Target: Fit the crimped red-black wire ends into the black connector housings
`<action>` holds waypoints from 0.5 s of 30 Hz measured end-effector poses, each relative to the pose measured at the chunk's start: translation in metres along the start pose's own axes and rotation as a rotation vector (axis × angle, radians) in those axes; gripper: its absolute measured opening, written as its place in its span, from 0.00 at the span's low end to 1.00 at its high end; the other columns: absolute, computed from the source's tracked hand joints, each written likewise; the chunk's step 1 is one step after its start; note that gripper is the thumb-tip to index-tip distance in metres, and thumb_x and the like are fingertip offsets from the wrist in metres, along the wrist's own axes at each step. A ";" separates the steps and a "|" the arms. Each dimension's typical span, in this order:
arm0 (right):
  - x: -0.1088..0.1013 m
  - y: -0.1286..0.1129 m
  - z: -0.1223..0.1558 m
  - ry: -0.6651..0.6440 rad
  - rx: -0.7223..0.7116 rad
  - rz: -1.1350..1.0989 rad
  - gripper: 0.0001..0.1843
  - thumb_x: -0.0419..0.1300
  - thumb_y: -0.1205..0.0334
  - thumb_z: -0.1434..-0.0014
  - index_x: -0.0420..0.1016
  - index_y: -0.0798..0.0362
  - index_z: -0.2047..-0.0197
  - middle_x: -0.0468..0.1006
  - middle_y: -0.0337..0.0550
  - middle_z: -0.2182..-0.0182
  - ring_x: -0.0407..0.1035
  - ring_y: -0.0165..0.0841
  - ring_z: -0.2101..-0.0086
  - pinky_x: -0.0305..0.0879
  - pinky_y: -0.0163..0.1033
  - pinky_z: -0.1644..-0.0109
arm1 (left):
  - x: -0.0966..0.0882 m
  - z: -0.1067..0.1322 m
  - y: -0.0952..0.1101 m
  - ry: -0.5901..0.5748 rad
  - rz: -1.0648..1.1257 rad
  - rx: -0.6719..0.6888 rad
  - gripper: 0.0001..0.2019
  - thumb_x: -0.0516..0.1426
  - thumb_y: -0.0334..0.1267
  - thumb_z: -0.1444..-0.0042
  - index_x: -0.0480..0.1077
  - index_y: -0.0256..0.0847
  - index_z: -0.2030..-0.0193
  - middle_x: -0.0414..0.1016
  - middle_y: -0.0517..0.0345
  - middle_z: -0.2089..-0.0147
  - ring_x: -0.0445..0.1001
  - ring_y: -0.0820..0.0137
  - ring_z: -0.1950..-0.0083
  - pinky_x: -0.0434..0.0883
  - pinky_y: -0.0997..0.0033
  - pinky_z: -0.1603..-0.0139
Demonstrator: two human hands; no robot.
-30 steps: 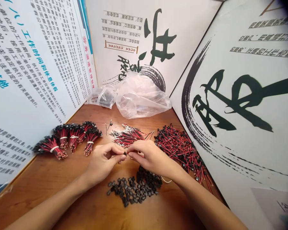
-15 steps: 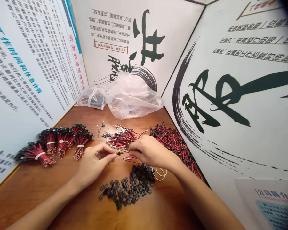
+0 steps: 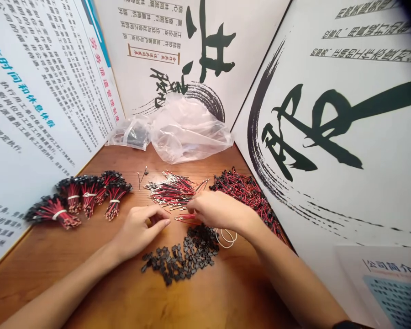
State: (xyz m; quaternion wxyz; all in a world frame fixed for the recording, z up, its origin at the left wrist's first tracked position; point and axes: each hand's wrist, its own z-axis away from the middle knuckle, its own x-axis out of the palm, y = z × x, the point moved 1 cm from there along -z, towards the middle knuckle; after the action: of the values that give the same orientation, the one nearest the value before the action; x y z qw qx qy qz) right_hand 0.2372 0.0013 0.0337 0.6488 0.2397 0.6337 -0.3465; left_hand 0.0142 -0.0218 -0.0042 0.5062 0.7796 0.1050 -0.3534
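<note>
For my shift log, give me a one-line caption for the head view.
Head view: right hand at loose red-and-black wires, left hand near black connector housings on a wooden bench.

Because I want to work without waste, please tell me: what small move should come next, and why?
Probably the left hand should pick up one of the black connectors. Its fingers seem empty and are close to that pile, while the right hand is at the loose red-and-black wires, so each hand would have one part.
</note>
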 end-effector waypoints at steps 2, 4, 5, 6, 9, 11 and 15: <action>0.013 -0.006 -0.010 0.011 -0.033 0.049 0.09 0.59 0.76 0.47 0.75 0.53 0.70 0.79 0.46 0.70 0.70 0.34 0.73 0.48 0.37 0.75 | -0.002 -0.001 -0.003 0.004 -0.032 0.000 0.06 0.58 0.37 0.41 0.75 0.39 0.67 0.79 0.57 0.70 0.74 0.69 0.71 0.67 0.74 0.70; 0.023 -0.007 -0.016 0.002 -0.024 0.088 0.08 0.58 0.75 0.47 0.76 0.54 0.68 0.80 0.49 0.69 0.71 0.35 0.72 0.50 0.38 0.74 | -0.004 -0.002 -0.006 0.021 -0.057 -0.002 0.07 0.58 0.37 0.41 0.76 0.39 0.67 0.79 0.57 0.70 0.74 0.70 0.71 0.67 0.74 0.70; 0.026 -0.007 -0.018 -0.009 -0.018 0.098 0.08 0.58 0.74 0.46 0.77 0.55 0.67 0.80 0.50 0.68 0.72 0.36 0.71 0.51 0.38 0.73 | -0.005 -0.002 -0.008 0.030 -0.067 -0.002 0.07 0.58 0.37 0.41 0.76 0.38 0.66 0.79 0.57 0.70 0.73 0.70 0.72 0.66 0.74 0.70; 0.028 -0.007 -0.020 -0.021 -0.016 0.104 0.08 0.57 0.74 0.45 0.77 0.56 0.67 0.80 0.51 0.68 0.72 0.36 0.71 0.53 0.38 0.72 | -0.007 -0.003 -0.009 0.038 -0.076 -0.004 0.07 0.58 0.37 0.41 0.76 0.38 0.66 0.79 0.57 0.70 0.73 0.71 0.72 0.66 0.74 0.70; 0.029 -0.007 -0.023 -0.071 -0.018 0.114 0.07 0.58 0.70 0.45 0.77 0.57 0.66 0.80 0.52 0.67 0.73 0.38 0.69 0.54 0.37 0.71 | -0.010 -0.004 -0.015 0.052 -0.101 -0.016 0.07 0.58 0.36 0.40 0.75 0.38 0.66 0.78 0.57 0.70 0.71 0.72 0.73 0.65 0.74 0.70; 0.027 -0.004 -0.024 -0.095 -0.032 0.100 0.06 0.58 0.68 0.46 0.77 0.56 0.66 0.80 0.50 0.66 0.73 0.37 0.68 0.54 0.37 0.70 | -0.013 -0.005 -0.019 0.056 -0.114 -0.024 0.07 0.57 0.36 0.40 0.75 0.37 0.66 0.78 0.57 0.70 0.71 0.72 0.72 0.65 0.74 0.70; 0.022 0.004 -0.024 -0.050 -0.041 0.049 0.03 0.59 0.68 0.48 0.74 0.54 0.70 0.79 0.45 0.69 0.70 0.34 0.70 0.47 0.37 0.73 | -0.015 -0.006 -0.025 0.051 -0.125 -0.040 0.06 0.57 0.34 0.40 0.75 0.36 0.66 0.78 0.57 0.70 0.70 0.73 0.73 0.64 0.75 0.71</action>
State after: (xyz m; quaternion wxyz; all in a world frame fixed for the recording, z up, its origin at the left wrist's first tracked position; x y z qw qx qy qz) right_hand 0.2235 0.0185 0.0093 0.6775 0.2330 0.6183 -0.3231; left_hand -0.0075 -0.0022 -0.0107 0.4960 0.7700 0.1732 -0.3621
